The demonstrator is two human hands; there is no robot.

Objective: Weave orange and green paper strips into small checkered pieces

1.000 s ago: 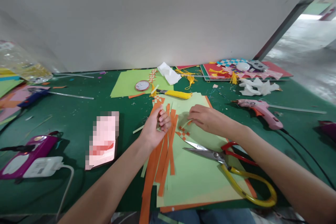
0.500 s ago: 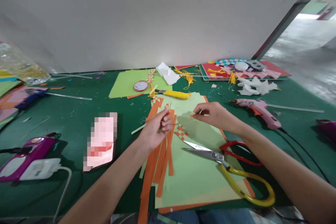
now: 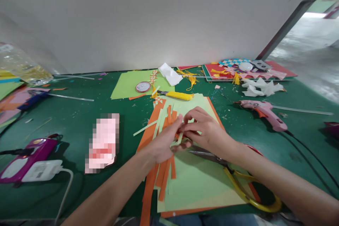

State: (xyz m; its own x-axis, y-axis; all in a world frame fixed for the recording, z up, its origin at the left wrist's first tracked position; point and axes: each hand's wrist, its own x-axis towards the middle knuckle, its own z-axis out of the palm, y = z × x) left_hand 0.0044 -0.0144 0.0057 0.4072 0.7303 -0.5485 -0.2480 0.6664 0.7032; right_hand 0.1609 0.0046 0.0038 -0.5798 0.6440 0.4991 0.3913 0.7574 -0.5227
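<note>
My left hand (image 3: 165,143) and my right hand (image 3: 205,129) meet over the stack of pale green paper (image 3: 196,183). Pinched between their fingertips is a short pale green paper strip (image 3: 180,137), with a bit of orange paper showing beside it. Fingers hide most of what is held. Loose orange paper strips (image 3: 148,183) lie under and beside my left wrist. Scissors (image 3: 235,183) with one red and one yellow handle rest on the stack, partly under my right forearm.
A yellow box cutter (image 3: 178,95) lies beyond my hands. At right is a pink glue gun (image 3: 265,111) with its cord. To the left are a phone (image 3: 103,141) and a purple power strip (image 3: 34,152). A grey wall (image 3: 148,21) rises behind the table.
My right hand has moved left and down to meet my left hand, which shifted slightly right. The small orange-and-white woven piece by the scissor tips no longer shows on the paper.
</note>
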